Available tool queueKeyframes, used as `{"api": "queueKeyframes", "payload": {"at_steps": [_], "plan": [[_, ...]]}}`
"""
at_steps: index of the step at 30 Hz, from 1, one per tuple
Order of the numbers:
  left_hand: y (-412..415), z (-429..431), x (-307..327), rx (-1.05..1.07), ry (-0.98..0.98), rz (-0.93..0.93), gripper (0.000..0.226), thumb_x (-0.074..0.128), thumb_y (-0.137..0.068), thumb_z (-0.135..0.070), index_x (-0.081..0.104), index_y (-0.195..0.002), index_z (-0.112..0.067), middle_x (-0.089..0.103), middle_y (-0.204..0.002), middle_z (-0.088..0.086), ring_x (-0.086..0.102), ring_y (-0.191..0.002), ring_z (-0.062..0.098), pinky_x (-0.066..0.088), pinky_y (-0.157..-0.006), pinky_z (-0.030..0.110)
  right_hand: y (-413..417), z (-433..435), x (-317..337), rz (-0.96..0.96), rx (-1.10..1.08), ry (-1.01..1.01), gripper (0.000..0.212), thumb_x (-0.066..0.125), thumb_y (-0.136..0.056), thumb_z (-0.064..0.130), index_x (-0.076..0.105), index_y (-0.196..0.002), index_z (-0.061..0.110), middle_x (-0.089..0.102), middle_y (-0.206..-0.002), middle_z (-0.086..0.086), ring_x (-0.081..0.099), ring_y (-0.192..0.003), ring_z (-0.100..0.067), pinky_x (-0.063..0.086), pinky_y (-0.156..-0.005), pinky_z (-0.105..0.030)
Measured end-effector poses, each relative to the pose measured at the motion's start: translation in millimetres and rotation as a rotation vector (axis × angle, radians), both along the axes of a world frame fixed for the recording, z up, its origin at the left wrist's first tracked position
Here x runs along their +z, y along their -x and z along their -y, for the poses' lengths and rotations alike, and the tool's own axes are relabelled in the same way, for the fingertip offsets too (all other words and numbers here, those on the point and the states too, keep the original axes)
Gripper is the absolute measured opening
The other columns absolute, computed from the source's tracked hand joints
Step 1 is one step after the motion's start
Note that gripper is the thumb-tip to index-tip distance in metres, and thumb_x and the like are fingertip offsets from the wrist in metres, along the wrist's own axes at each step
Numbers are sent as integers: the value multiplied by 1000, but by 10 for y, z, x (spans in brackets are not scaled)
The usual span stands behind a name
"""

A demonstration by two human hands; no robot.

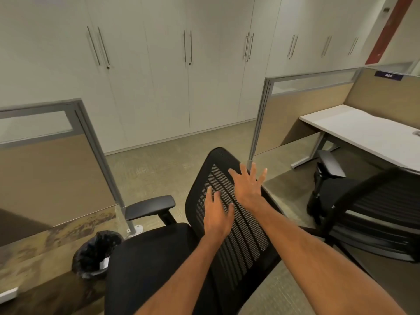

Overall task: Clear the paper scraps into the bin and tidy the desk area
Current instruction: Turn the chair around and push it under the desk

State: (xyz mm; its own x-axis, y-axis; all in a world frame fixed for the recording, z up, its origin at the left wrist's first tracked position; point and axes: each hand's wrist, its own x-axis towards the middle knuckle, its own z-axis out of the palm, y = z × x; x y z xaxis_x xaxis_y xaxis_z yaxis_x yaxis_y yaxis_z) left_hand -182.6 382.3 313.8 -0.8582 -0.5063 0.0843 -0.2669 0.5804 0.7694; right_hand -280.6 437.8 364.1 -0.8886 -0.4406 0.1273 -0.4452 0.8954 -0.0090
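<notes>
A black office chair with a mesh back (241, 226) stands in front of me, its seat turned to the left. My left hand (217, 220) hovers with fingers apart over the middle of the mesh back. Higher up, my right hand (248, 186) is spread flat near the back's top right edge. Neither hand holds anything. A small bin with a black liner (95, 251) stands on the floor at the lower left, beside the chair seat, with a white scrap of paper (105, 263) showing inside it.
A second black chair (372, 214) stands at the right by a white desk (363, 135). Cubicle partitions (56, 160) rise at left and right (295, 114). White cupboards (170, 76) line the far wall beyond a carpeted aisle.
</notes>
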Motion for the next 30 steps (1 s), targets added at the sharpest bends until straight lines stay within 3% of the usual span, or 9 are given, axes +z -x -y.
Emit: {"api": "queueKeyframes", "payload": {"at_steps": [2, 4, 6, 8, 12, 15, 19, 22, 30], "plan": [[150, -86, 46, 5, -24, 13, 56, 55, -95, -28, 32, -143, -8, 10, -160, 12, 12, -147, 24, 24, -116, 37, 106, -76, -29, 90, -13, 31, 68, 55, -89, 3, 28, -145, 32, 15, -156, -10, 4, -144, -44, -2, -108, -72], [248, -148, 81, -12, -57, 20, 57, 56, -95, -28, 32, -143, -7, 23, -156, 13, 21, -144, 24, 24, -116, 37, 175, -122, -61, 191, -2, 99, 64, 56, -91, 8, 30, -144, 33, 19, -155, -7, 19, -140, -42, 15, -110, -70], [302, -217, 99, -27, -104, 17, 59, 56, -95, -30, 32, -143, -6, 36, -150, 12, 32, -139, 24, 28, -114, 35, 240, -158, -80, 245, 27, 173, 59, 55, -92, 11, 33, -143, 32, 25, -153, -5, 34, -133, -37, 33, -106, -60], [306, -284, 80, -37, -156, 36, 61, 55, -95, -36, 33, -143, -7, 42, -147, 11, 39, -135, 24, 33, -112, 37, 326, -214, -87, 259, 65, 219, 53, 56, -94, 17, 37, -142, 27, 30, -152, -4, 40, -131, -34, 39, -105, -52], [209, -439, -28, -107, -302, 55, 65, 55, -91, -49, 35, -144, -16, 46, -144, 4, 42, -130, 15, 35, -109, 33, 490, -352, -40, 325, 194, 234, 49, 57, -94, 22, 43, -141, 18, 32, -153, -7, 35, -138, -28, 30, -113, -40], [188, -629, -12, -83, -393, 12, 79, 52, -87, -60, 26, -148, -16, 36, -146, -6, 32, -136, 10, 24, -112, 26, 541, -414, 10, 329, 240, 221, 43, 55, -95, 18, 48, -138, 15, 37, -151, -9, 36, -138, -27, 29, -112, -38], [257, -845, 48, -41, -426, 72, 119, 54, -69, -80, 5, -153, -12, 6, -161, 6, 5, -148, 22, 11, -121, 43, 579, -453, 48, 344, 274, 224, 39, 50, -97, 9, 51, -136, 13, 38, -151, -8, 38, -137, -26, 29, -111, -34], [290, -945, 23, 15, -387, 114, 122, 61, -73, -71, -9, -151, -10, -9, -161, 7, -9, -148, 22, 3, -121, 45, 625, -486, 63, 358, 318, 209, 39, 48, -97, 8, 51, -136, 12, 37, -151, -9, 36, -138, -25, 26, -112, -33], [362, -1035, 29, 112, -404, 78, 117, 65, -71, -61, -4, -152, -13, -1, -161, 6, 2, -147, 27, 18, -115, 58, 758, -625, 37, 359, 443, 275, 35, 42, -98, 4, 58, -129, 10, 43, -147, -11, 39, -136, -26, 25, -113, -31]]}}
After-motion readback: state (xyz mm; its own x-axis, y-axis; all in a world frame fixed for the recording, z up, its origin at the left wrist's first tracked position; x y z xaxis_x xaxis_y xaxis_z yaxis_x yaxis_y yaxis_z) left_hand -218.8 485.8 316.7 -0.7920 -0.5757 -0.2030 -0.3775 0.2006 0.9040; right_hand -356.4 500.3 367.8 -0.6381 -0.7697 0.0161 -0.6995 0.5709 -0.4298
